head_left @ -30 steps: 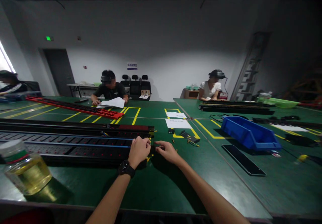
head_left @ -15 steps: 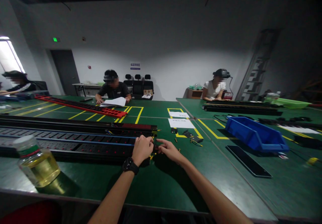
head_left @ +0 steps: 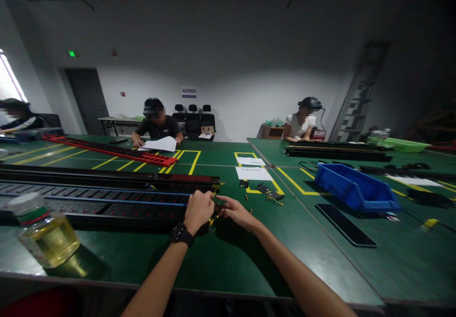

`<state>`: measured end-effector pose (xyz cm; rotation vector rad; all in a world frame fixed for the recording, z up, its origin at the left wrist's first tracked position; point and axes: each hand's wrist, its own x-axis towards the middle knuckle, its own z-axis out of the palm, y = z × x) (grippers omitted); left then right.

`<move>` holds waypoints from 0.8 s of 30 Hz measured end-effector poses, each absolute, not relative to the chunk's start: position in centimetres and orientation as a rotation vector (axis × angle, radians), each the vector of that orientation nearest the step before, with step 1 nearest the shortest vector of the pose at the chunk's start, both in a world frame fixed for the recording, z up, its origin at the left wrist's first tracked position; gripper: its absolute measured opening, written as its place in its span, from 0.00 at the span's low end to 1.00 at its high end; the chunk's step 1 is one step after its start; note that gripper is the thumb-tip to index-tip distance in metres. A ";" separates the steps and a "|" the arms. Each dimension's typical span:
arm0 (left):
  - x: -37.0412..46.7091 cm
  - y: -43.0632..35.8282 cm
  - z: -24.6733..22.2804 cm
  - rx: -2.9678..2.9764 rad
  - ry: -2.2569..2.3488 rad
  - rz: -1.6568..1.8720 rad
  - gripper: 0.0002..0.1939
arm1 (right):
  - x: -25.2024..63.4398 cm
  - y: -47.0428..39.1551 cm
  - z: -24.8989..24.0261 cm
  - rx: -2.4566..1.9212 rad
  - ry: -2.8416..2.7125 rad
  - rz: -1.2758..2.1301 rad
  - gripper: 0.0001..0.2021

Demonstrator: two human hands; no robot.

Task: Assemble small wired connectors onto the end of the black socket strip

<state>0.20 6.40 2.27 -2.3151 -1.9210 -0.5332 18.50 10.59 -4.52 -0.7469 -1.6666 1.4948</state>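
The left hand (head_left: 200, 210) bends over the right end of the panel (head_left: 142, 211), probably to steady it; its fingertips are hidden, so I cannot tell what that grip pinches. The right hand (head_left: 235, 212) faces it from just beyond that end, thumb and forefinger close together; what, if anything, they pinch is too small to tell. Yellow wires (head_left: 213, 220) stick out at the panel's end, between the hands. On the worktop (head_left: 221, 265) right of the panel lie black parts (head_left: 275, 195), likely kept within reach, then the phone (head_left: 345, 224) and blue bin (head_left: 342, 196). The bottle (head_left: 48, 238) stands before the panel's left part, seemingly out of the way
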 end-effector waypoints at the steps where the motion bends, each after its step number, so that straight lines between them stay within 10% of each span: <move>1: 0.2 6.4 2.3 -2.303 -1.921 -0.549 0.15 | 18.5 10.6 -4.6 -0.741 -1.658 1.500 0.36; 24: 0.1 6.1 2.7 -2.352 -1.920 -0.603 0.14 | 18.4 10.2 -4.3 -0.749 -1.637 1.518 0.37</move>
